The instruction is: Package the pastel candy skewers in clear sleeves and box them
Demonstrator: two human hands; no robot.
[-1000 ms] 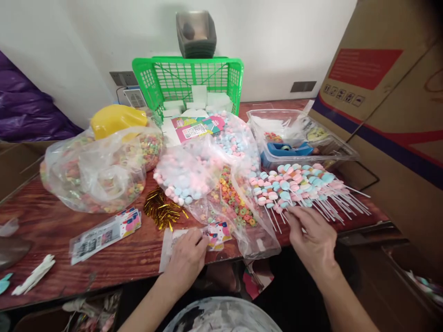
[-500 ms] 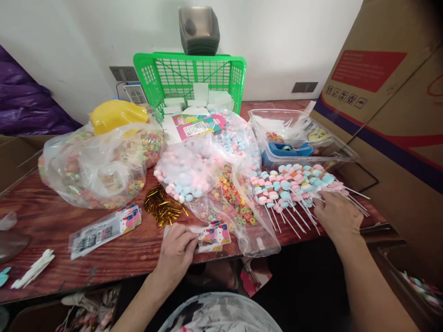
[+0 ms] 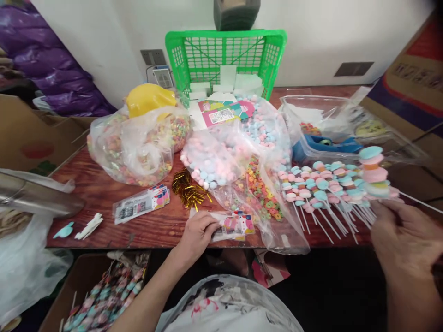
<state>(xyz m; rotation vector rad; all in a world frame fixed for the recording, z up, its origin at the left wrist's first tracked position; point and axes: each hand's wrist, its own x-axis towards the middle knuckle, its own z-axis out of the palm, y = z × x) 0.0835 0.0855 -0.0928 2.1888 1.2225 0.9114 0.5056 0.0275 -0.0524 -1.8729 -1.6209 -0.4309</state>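
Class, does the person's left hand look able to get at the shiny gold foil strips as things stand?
Probably yes: the shiny gold foil strips lie uncovered just beyond the left hand, though that hand rests on printed clear plastic sleeves.

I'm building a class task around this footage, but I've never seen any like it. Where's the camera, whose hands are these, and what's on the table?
One camera, worn on a person's head, looks forward and down; the bare hands are the wearer's. The right hand holds up a stick of pastel sweets; the left hand touches printed clear sleeves. The wooden table also bears similar sticks, bags of sweets, gold strips and a green basket.
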